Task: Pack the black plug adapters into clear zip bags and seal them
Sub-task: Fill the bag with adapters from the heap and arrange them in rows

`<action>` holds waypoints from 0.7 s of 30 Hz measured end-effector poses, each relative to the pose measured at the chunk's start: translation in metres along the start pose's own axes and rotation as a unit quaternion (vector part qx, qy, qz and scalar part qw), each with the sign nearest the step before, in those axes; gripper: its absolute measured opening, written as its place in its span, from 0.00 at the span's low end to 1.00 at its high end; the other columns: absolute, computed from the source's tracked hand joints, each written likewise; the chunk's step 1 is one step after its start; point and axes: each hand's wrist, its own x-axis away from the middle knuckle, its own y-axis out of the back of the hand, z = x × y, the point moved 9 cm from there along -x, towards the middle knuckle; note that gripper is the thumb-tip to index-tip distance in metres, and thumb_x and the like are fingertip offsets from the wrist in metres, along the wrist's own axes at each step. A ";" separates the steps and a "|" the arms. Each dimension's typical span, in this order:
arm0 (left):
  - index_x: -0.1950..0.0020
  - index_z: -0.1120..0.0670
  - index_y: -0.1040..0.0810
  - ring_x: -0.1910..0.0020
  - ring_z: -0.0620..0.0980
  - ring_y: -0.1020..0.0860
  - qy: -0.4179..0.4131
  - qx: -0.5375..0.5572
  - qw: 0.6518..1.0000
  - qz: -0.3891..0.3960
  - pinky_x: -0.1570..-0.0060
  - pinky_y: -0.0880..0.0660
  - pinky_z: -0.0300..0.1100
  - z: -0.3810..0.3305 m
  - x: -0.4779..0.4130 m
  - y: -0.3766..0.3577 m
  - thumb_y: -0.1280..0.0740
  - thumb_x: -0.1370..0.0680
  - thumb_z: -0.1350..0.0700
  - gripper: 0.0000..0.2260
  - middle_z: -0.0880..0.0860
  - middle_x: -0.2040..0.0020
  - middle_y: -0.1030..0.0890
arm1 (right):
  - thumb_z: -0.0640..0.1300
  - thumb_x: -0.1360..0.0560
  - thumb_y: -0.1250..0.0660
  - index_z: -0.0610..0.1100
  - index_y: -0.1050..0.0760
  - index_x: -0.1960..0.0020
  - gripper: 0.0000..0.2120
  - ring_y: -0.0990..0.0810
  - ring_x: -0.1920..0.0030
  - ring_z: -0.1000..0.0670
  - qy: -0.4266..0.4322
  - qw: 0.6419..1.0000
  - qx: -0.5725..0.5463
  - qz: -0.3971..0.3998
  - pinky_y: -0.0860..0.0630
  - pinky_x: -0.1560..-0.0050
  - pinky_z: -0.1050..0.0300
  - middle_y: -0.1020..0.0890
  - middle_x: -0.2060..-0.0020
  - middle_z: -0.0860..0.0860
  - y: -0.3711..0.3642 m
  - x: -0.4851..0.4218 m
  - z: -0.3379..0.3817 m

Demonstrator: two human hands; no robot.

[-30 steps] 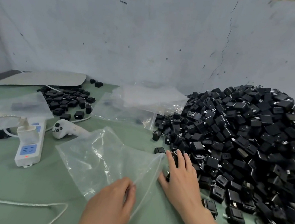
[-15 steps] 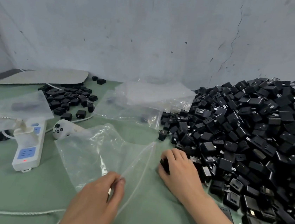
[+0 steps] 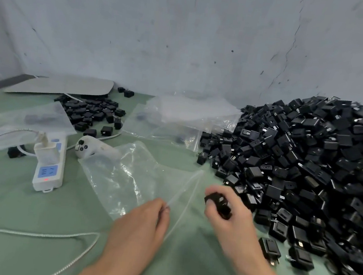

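A clear zip bag [image 3: 135,177] lies open on the green table, its mouth facing right. My left hand [image 3: 141,221] pinches the bag's upper lip at the near edge and holds the mouth up. My right hand [image 3: 228,212] grips a few black plug adapters [image 3: 218,202], lifted just right of the bag's mouth. A big heap of black plug adapters [image 3: 308,165] fills the right side of the table.
A white power strip [image 3: 48,167] with a plugged charger and cables lies at left. A white controller [image 3: 93,147] sits behind the bag. More clear bags [image 3: 178,119] lie at the back, with a smaller adapter pile [image 3: 90,111] and a grey board [image 3: 62,85].
My right hand has closed on adapters at the heap's edge and lifted them toward the bag's mouth. My left hand has kept pinching the bag's lip.
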 end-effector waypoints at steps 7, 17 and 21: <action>0.48 0.44 0.34 0.55 0.50 0.22 -0.022 -0.003 0.999 0.041 0.59 0.31 0.45 -0.026 0.003 -0.024 0.51 0.15 0.45 0.08 0.44 0.55 0.24 | 0.41 0.23 0.32 0.36 0.23 0.41 0.13 0.19 0.50 0.40 -0.420 0.692 -0.587 -0.014 0.17 0.63 0.51 0.17 0.50 0.38 -0.058 0.034 -0.012; 0.43 0.45 0.31 0.53 0.49 0.21 -0.021 0.065 0.998 0.017 0.53 0.26 0.48 -0.044 0.011 -0.014 0.50 0.15 0.47 0.09 0.44 0.53 0.20 | 0.40 0.21 0.39 0.39 0.26 0.45 0.07 0.24 0.51 0.44 -0.377 0.725 -0.569 -0.089 0.25 0.46 0.51 0.24 0.54 0.40 -0.061 0.031 -0.034; 0.46 0.42 0.31 0.59 0.47 0.24 -0.039 0.097 0.994 -0.022 0.61 0.31 0.45 -0.050 0.017 0.001 0.49 0.18 0.43 0.09 0.42 0.64 0.25 | 0.33 0.22 0.40 0.45 0.21 0.58 0.13 0.23 0.70 0.53 -0.299 0.879 -0.368 0.044 0.28 0.72 0.61 0.21 0.70 0.49 -0.061 0.030 -0.018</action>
